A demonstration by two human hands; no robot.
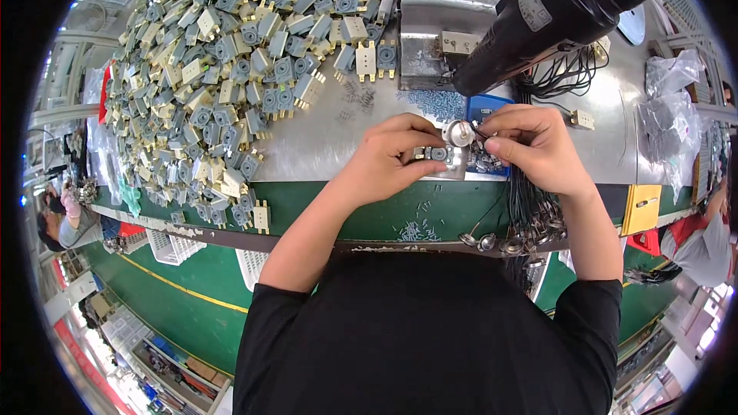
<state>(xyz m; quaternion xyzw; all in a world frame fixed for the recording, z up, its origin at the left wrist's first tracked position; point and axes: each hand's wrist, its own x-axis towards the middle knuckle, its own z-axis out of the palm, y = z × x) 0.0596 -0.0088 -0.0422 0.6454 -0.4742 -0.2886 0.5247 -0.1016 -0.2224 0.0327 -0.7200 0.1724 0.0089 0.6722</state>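
My left hand (392,155) is closed around a small grey connector block (438,154) with metal terminals, low over the bench edge. Just above that block is a round silver metal disc (460,133). My right hand (534,146) pinches at the disc's right side, seemingly on its short dark lead; the fingertips partly hide the grip. Under the right fingers sits a blue tray (478,101) of small metal parts (484,161). Small bluish screws (438,104) lie in a heap beyond the hands.
A big pile of grey and cream connector blocks (223,69) covers the bench's left. A black cylindrical tool (538,23) hangs at the right. Black wires with silver discs (530,207) droop over the front edge. Loose screws (417,230) lie on the green strip. Other people are at both sides.
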